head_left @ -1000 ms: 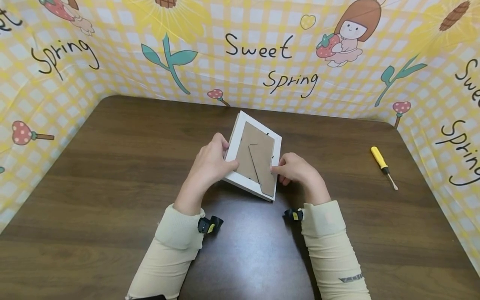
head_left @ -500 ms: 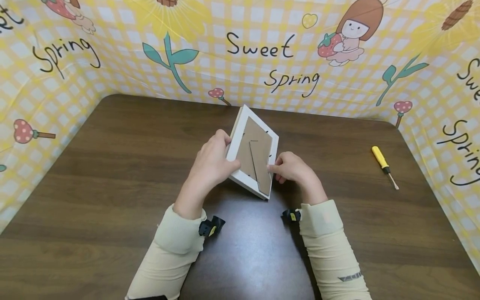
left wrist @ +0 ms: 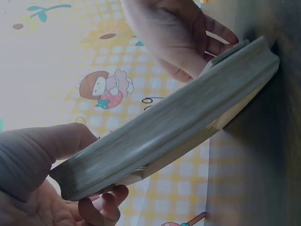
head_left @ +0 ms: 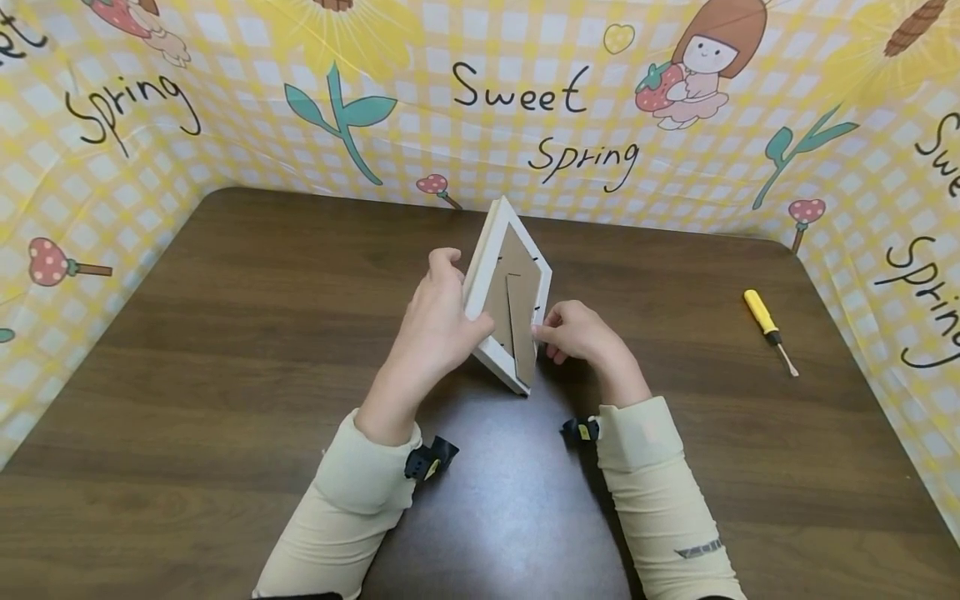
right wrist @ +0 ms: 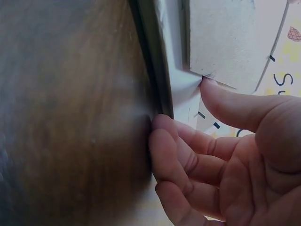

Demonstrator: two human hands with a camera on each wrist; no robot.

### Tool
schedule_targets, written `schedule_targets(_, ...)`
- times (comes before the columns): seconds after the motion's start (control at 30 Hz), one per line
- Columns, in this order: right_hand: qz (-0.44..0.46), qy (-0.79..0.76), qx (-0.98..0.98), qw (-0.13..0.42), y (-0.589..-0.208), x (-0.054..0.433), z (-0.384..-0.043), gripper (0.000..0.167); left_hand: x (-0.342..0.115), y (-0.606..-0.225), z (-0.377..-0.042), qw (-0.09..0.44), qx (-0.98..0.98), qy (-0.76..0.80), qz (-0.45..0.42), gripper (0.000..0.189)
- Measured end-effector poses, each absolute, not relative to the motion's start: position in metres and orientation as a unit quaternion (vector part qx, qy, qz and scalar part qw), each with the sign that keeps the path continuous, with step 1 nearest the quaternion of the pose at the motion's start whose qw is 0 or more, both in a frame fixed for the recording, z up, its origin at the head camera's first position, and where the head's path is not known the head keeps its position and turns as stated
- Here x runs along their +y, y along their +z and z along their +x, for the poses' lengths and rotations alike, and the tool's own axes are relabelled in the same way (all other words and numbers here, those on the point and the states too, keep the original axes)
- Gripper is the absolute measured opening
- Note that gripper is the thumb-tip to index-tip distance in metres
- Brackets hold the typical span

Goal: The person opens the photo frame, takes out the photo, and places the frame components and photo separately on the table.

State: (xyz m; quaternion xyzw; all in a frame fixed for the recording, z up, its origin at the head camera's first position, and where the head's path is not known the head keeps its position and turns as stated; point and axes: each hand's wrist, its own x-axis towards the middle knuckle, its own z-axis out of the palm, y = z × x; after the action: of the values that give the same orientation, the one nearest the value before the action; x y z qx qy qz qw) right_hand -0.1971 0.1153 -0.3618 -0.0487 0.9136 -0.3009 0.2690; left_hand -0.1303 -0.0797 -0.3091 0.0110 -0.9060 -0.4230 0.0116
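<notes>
A white picture frame [head_left: 488, 267] stands tilted on one corner over the table, its brown backing board [head_left: 498, 293] towards me. On the board lies a narrow stand flap [head_left: 521, 321], and small dark tabs line the rim. My left hand [head_left: 435, 325] grips the left side, thumb on the back and fingers round the far face, as the left wrist view shows along the frame's edge [left wrist: 174, 115]. At the lower right edge my right hand [head_left: 588, 337] pinches the rim; in the right wrist view its thumb [right wrist: 225, 101] touches the flap's corner. The front face is hidden.
A yellow-handled screwdriver [head_left: 767, 321] lies on the dark wooden table [head_left: 225, 375] to the right. A yellow checked cloth [head_left: 517, 50] with printed pictures hangs round the back and sides. Black wrist cameras [head_left: 431, 458] sit at both cuffs.
The picture frame has swung more upright and turned, so its back looks narrower. My left hand has moved a little up and right with it; my right hand has shifted slightly left.
</notes>
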Motion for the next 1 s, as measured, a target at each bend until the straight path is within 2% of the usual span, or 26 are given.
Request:
schedule_targets(0.1, -0.052, -0.305, 0.912, 0.269, -0.363, 0.116, -0.197, 0.026, -0.076, -0.309, -0.130, 0.025, -0.905, -0.425, 0.010, 0.077)
schedule_targets(0.33, -0.055, -0.313, 0.910, 0.267, -0.365, 0.117, -0.198, 0.026, -0.067, -0.309, -0.128, 0.045, -0.916, -0.400, 0.000, 0.064)
schedule_targets(0.8, -0.069, -0.346, 0.896, 0.271, -0.365, 0.124, -0.199, 0.022, -0.053, -0.311, -0.123, 0.086, -0.920, -0.382, -0.016, 0.058)
schedule_targets(1.0, -0.050, -0.388, 0.890, 0.236, -0.354, 0.133, -0.199, 0.023, -0.049, -0.312, -0.121, 0.101, -0.920, -0.378, -0.027, 0.059)
